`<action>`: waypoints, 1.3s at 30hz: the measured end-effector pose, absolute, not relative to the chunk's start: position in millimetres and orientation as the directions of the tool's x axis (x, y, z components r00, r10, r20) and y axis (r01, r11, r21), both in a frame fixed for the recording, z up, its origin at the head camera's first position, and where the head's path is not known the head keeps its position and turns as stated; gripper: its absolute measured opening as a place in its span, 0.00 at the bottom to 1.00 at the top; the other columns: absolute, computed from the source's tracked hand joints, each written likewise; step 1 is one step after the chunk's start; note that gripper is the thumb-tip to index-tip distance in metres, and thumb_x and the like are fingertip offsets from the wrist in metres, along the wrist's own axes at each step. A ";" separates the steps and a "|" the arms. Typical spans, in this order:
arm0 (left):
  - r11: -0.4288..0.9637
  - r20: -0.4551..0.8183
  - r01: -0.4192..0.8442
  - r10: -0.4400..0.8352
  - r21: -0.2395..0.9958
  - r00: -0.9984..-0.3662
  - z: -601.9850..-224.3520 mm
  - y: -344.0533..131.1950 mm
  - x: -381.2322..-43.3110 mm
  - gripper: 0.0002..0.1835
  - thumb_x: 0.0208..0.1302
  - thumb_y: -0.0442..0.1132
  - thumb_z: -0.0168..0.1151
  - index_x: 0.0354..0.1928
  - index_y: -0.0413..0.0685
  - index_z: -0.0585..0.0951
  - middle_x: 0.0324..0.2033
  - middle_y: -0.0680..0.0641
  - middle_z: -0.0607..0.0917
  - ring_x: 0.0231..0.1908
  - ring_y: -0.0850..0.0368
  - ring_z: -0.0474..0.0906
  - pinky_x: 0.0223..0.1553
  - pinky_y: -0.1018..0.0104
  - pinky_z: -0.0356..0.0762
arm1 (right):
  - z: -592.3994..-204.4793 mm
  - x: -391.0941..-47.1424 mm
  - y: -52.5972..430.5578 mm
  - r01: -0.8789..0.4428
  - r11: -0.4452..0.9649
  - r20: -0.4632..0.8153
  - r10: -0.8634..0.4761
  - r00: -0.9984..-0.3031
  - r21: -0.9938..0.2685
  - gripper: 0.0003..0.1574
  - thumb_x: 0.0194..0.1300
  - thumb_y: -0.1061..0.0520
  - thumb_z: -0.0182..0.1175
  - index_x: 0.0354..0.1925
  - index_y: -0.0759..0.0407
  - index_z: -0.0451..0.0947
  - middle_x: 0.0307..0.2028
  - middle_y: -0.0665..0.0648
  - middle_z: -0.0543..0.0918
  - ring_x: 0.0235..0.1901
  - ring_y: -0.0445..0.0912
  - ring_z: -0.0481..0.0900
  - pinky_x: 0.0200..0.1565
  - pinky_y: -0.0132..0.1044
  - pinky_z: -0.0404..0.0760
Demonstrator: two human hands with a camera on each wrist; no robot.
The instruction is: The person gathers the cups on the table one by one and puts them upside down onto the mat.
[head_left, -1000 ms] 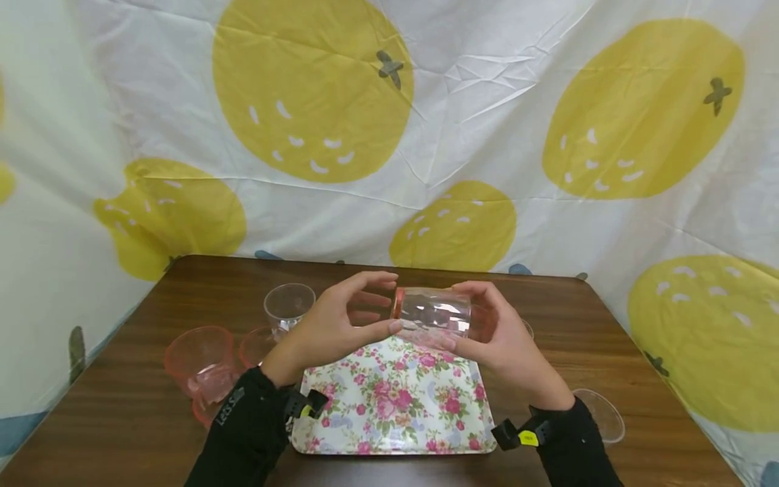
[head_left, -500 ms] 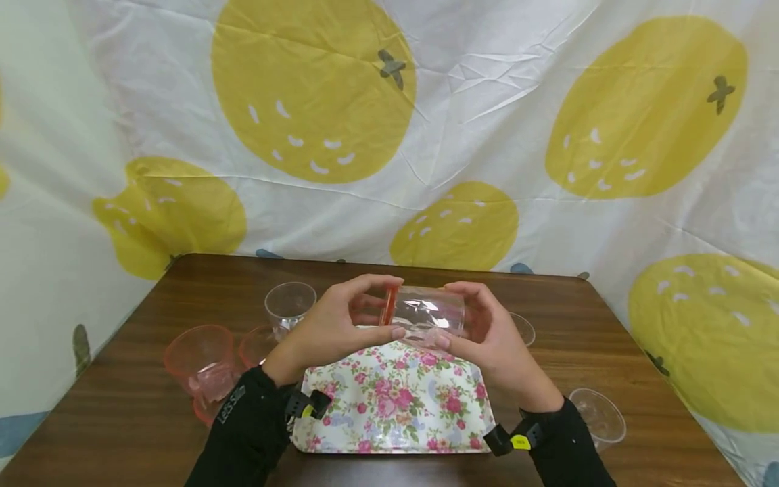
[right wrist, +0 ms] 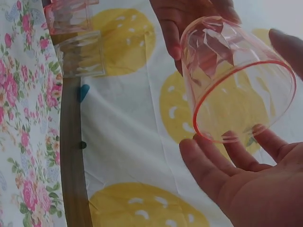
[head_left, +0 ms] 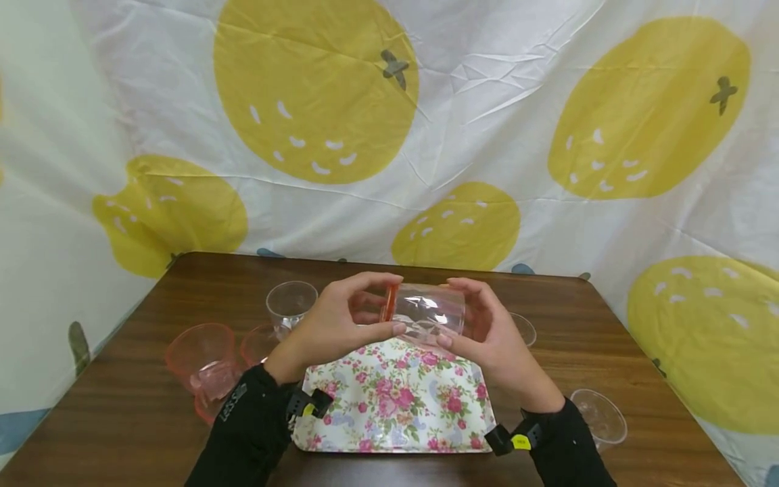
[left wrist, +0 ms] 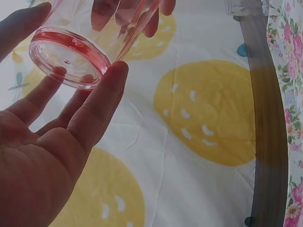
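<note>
A see-through, pink-tinted cup [head_left: 429,311] lies on its side in the air, above the far part of a floral tray [head_left: 398,433]. My left hand [head_left: 337,321] holds it at the base, thumb toward me and fingers behind. In the left wrist view the fingertips meet the thick reddish base [left wrist: 71,52]. My right hand [head_left: 505,348] grips the rim end between thumb and fingers. The right wrist view looks into the cup's open mouth, its pink rim [right wrist: 208,101] near the fingers and faceted sides toward the base. Nothing shows inside.
Left of the tray, on the brown wooden table [head_left: 109,412], a pink cup [head_left: 201,348], another pink cup [head_left: 255,345] and a clear cup [head_left: 291,301] stand close together. Clear cups [head_left: 599,416] also stand on the right, partly behind the right arm. A lemon-print cloth [head_left: 462,135] hangs behind.
The left fingers have closed in on the cup's base, and the cup has shifted slightly left and turned a little. Over the last half second both hands stay nearly still.
</note>
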State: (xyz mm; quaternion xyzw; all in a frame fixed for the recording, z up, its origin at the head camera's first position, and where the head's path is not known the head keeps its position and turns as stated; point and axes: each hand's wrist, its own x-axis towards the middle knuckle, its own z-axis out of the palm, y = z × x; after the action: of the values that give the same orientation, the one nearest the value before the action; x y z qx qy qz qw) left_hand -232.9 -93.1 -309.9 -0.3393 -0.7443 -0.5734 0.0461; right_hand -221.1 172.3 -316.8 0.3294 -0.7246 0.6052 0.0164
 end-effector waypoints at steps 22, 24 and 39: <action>0.349 0.452 0.535 0.294 0.769 -0.842 -299.4 -145.8 -233.7 0.35 0.57 0.44 0.74 0.67 0.51 0.74 0.59 0.41 0.78 0.53 0.46 0.79 0.48 0.48 0.86 | -299.8 -219.4 196.9 -0.567 0.084 0.525 -0.288 -0.801 -0.819 0.43 0.64 0.77 0.54 0.72 0.57 0.55 0.65 0.53 0.65 0.63 0.61 0.64 0.57 0.30 0.78; 0.428 0.458 0.540 0.287 0.724 -0.841 -300.9 -147.2 -235.5 0.35 0.57 0.46 0.73 0.67 0.51 0.74 0.59 0.41 0.78 0.51 0.46 0.79 0.45 0.47 0.87 | -298.4 -218.8 199.0 -0.570 0.092 0.528 -0.278 -0.802 -0.817 0.44 0.63 0.77 0.55 0.72 0.57 0.55 0.65 0.53 0.65 0.63 0.60 0.65 0.56 0.29 0.78; 0.698 0.465 0.533 0.313 0.478 -0.828 -305.2 -145.8 -245.6 0.35 0.53 0.47 0.75 0.63 0.43 0.78 0.52 0.39 0.82 0.48 0.46 0.77 0.43 0.47 0.82 | -292.7 -219.2 203.9 -0.575 0.232 0.529 -0.234 -0.816 -0.785 0.46 0.61 0.76 0.60 0.72 0.57 0.54 0.65 0.56 0.65 0.62 0.58 0.66 0.55 0.27 0.76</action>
State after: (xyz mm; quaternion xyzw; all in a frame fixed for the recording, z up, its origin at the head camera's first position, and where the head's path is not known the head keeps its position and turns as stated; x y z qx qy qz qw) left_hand -245.6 -145.8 -305.2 -0.2341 -0.9043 -0.3101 0.1771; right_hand -219.2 203.9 -292.7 0.2626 -0.7700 0.5612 0.1520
